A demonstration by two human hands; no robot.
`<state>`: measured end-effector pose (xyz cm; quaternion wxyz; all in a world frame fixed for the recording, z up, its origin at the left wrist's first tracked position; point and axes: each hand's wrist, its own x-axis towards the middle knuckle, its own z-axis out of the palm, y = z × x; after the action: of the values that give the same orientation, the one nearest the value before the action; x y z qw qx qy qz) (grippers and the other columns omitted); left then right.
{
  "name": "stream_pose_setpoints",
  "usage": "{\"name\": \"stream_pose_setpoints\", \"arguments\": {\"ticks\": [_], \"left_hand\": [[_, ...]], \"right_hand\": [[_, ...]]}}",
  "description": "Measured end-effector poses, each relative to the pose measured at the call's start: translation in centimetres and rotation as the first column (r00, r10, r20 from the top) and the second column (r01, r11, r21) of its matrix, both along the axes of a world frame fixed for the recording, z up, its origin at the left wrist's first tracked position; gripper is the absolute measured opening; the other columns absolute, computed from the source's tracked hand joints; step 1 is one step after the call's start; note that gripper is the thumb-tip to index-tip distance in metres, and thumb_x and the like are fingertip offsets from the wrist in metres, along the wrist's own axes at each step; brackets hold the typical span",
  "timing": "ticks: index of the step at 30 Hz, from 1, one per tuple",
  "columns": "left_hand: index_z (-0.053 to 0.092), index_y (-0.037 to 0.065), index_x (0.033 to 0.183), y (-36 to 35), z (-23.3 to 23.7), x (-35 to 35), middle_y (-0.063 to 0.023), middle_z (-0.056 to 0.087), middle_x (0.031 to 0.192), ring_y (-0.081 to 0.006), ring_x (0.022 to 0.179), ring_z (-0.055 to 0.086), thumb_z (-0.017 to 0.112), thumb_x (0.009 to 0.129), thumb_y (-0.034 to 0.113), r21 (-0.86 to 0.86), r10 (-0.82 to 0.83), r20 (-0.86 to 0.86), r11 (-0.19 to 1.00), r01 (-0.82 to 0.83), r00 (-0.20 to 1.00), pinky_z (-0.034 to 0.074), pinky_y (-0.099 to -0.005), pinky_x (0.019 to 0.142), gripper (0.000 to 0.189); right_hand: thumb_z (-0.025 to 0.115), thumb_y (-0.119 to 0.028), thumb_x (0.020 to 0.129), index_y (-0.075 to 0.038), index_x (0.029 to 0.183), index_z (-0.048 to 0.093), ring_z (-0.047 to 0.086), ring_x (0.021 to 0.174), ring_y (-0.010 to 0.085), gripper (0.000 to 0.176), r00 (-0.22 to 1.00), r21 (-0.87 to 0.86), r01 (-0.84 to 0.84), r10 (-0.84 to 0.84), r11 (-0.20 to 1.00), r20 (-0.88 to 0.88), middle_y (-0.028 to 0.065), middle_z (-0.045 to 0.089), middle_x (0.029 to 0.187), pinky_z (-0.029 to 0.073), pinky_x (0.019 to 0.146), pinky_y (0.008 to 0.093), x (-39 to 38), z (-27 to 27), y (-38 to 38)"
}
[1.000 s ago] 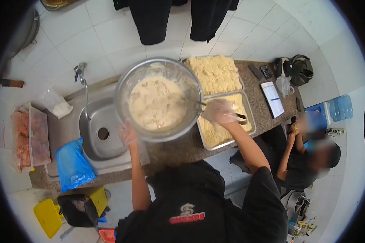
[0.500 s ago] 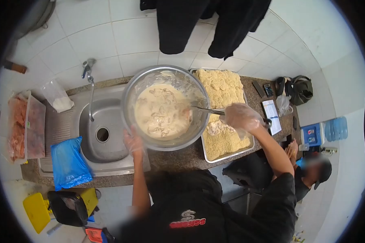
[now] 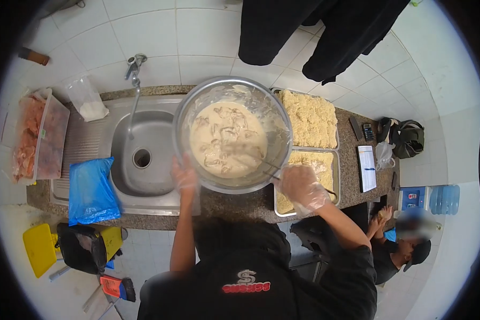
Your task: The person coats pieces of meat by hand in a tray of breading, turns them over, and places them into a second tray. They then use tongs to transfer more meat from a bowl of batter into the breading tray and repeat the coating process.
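Head view: on the counter (image 3: 350, 160), one large metal bowl (image 3: 274, 125) of pale batter (image 3: 221, 128) with several lumps, between one sink (image 3: 138, 184) and two trays (image 3: 286, 214) of yellowish crumbs. Right hand (image 3: 301, 185), gloved, with fingers closed around one pair of tongs (image 3: 272, 174) (far end blurred in the batter). Left hand (image 3: 184, 177), also gloved, at the bowl's near left rim, fingers too blurred to tell whether spread or pressed together. Beyond the sink, one blue bag (image 3: 93, 192), one clear bag (image 3: 93, 106), one tub (image 3: 52, 141) of reddish pieces.

Bright, soft light; sheen on sink (image 3: 156, 136); fisheye-bent edges, black corners; left hand (image 3: 185, 177) blurred.
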<state>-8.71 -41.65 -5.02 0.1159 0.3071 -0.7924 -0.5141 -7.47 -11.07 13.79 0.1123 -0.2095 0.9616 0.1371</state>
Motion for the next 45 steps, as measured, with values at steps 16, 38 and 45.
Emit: {"name": "stream_pose_setpoints", "arguments": {"ticks": [16,38,45], "left_hand": [[0.056,-0.014,0.132,0.1,-3.6,-0.1,-0.0297,0.069,0.119,-0.0406,0.109,0.067,0.057,0.104,0.049,-0.102,0.042,0.003,0.994,-0.041,0.999,0.049,-0.0435,0.096,0.069],[0.058,-0.01,0.13,0.0,-1.3,-0.1,-0.0266,0.071,0.117,-0.036,0.106,0.068,0.057,0.104,0.049,0.024,-0.024,-0.086,0.999,0.026,0.996,0.049,-0.0414,0.095,0.064],[0.056,-0.01,0.134,0.4,-1.7,-0.3,-0.0275,0.07,0.118,-0.0381,0.107,0.067,0.055,0.104,0.052,-0.105,0.026,-0.023,0.994,-0.029,0.999,0.048,-0.0419,0.096,0.069]], "right_hand": [[0.056,-0.052,0.102,0.003,0.091,0.068,0.072,0.075,0.0316,0.057,0.976,-0.199,0.111,-0.069,0.974,0.205,0.0171,0.07,0.078,0.058,0.071,0.0423,-8.5,-2.3,2.8],[0.054,-0.051,0.1,0.009,0.096,0.07,0.072,0.09,0.0412,0.062,0.897,-0.132,0.33,-0.267,0.935,0.352,0.0294,0.071,0.09,0.056,0.083,0.0498,-5.3,-2.9,1.9],[0.052,-0.056,0.101,0.006,0.086,0.068,0.068,0.083,0.0479,0.066,0.958,-0.327,0.27,-0.22,0.905,0.184,0.0295,0.067,0.078,0.054,0.078,0.0536,-1.0,1.7,6.0]]}}
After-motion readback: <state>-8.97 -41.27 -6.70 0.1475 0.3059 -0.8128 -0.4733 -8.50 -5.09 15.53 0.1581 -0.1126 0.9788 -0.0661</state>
